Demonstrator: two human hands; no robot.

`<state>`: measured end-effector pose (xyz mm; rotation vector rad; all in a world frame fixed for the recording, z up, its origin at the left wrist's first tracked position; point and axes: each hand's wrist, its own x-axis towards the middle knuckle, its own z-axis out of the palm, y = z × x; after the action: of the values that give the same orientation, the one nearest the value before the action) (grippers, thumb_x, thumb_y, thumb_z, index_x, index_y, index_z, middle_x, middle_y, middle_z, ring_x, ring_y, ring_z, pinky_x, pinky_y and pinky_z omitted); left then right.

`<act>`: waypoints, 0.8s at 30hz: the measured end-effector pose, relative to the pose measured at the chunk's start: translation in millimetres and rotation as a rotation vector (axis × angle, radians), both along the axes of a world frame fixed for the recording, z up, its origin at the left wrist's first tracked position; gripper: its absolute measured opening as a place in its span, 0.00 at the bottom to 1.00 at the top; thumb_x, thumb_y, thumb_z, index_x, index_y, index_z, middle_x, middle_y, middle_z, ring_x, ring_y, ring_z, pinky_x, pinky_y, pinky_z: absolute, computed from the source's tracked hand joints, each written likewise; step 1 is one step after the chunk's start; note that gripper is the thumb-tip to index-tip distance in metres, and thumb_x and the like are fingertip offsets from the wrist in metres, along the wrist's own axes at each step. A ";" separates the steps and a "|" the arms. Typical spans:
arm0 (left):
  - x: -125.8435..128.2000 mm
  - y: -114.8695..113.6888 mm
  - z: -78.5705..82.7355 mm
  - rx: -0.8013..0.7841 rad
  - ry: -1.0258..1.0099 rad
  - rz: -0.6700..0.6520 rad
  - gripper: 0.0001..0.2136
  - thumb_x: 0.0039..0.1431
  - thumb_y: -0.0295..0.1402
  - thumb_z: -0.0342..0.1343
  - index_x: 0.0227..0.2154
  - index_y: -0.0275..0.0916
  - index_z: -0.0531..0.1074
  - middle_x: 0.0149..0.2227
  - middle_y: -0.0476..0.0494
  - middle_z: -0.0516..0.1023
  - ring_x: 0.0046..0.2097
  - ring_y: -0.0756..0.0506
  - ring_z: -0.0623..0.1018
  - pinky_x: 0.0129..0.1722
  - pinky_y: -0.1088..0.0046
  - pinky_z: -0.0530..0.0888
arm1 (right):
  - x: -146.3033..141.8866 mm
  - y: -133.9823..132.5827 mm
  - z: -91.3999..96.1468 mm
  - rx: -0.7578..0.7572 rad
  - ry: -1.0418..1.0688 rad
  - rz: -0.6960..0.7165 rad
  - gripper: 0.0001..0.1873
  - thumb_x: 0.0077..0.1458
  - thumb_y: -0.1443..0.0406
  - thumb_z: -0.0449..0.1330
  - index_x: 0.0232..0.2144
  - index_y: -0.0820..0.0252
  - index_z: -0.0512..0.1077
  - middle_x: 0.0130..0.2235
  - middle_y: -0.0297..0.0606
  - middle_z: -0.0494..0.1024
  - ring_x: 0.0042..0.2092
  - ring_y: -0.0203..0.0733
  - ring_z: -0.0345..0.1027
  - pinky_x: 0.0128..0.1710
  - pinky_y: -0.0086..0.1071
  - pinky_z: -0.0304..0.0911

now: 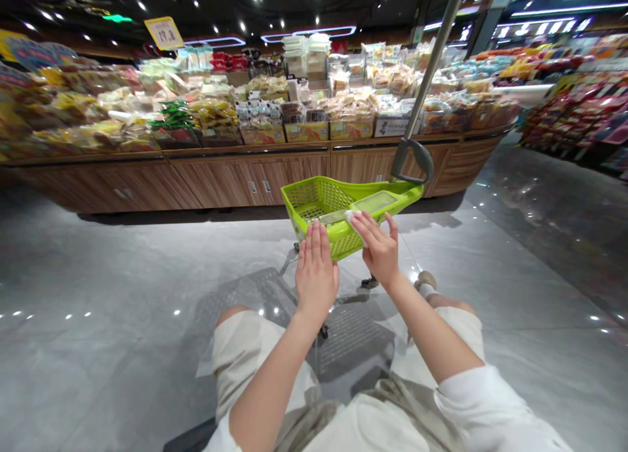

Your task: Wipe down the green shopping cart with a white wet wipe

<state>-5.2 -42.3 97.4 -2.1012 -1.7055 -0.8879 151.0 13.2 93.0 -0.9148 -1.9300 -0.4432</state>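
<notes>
A bright green plastic shopping cart basket [343, 191] with perforated walls stands in front of me. Along its near side runs a pale clear-topped panel [375, 202]. My left hand [316, 272] rests with fingers stretched out, close together, on the near rim at the basket's left part. Under the fingertips of my right hand [381, 249] is a crumpled white tissue or cloth [351, 216], pressed against the panel's near edge. The thumb of that hand is raised apart from the fingers.
A grey loop handle [412, 163] and a slanting metal pole [436, 56] rise at the cart's right end. Behind stands a long wooden display counter [220, 180] heaped with packaged snacks. Grey shiny floor [122, 275] lies around the cart. More shelves [579, 105] are at right.
</notes>
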 end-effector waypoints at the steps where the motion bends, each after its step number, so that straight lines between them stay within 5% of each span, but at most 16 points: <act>1: 0.8 0.0 0.3 -0.002 -0.002 0.002 0.42 0.57 0.25 0.53 0.70 0.29 0.35 0.72 0.30 0.45 0.73 0.40 0.46 0.69 0.56 0.54 | 1.5 1.6 0.2 -0.012 0.042 -0.043 0.33 0.59 0.74 0.45 0.65 0.54 0.59 0.63 0.38 0.69 0.66 0.42 0.59 0.70 0.49 0.36; 8: 2.4 -0.2 0.5 0.014 -0.013 0.016 0.41 0.58 0.25 0.51 0.70 0.32 0.35 0.72 0.30 0.47 0.73 0.40 0.47 0.69 0.55 0.54 | -21.2 -13.8 -4.6 -0.013 -0.053 0.095 0.33 0.61 0.74 0.44 0.67 0.55 0.56 0.63 0.39 0.68 0.66 0.39 0.59 0.69 0.44 0.42; 14: 1.5 -1.9 1.9 -0.005 -0.006 -0.002 0.43 0.57 0.26 0.54 0.70 0.30 0.34 0.72 0.30 0.46 0.73 0.39 0.47 0.69 0.54 0.55 | 2.8 0.5 -2.3 -0.057 0.113 -0.130 0.37 0.56 0.75 0.45 0.67 0.52 0.55 0.64 0.39 0.68 0.65 0.43 0.59 0.69 0.52 0.34; 20: 2.1 -1.2 1.0 0.000 -0.008 0.014 0.41 0.58 0.25 0.52 0.70 0.31 0.36 0.72 0.31 0.46 0.73 0.40 0.46 0.69 0.55 0.54 | -19.9 -12.1 -6.7 -0.024 -0.041 0.031 0.34 0.60 0.74 0.44 0.68 0.53 0.54 0.64 0.39 0.67 0.65 0.38 0.59 0.69 0.44 0.38; 24: 2.2 -1.0 2.0 -0.002 -0.007 -0.001 0.42 0.58 0.26 0.52 0.70 0.31 0.35 0.72 0.30 0.46 0.72 0.39 0.47 0.69 0.54 0.55 | -7.7 -3.5 -4.2 -0.034 0.046 -0.108 0.37 0.57 0.76 0.44 0.68 0.50 0.55 0.63 0.38 0.68 0.65 0.42 0.61 0.70 0.51 0.30</act>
<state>-3.0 -43.2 99.4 -2.1024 -1.7099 -0.8958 143.3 9.7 88.8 -1.0467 -1.8579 -0.4497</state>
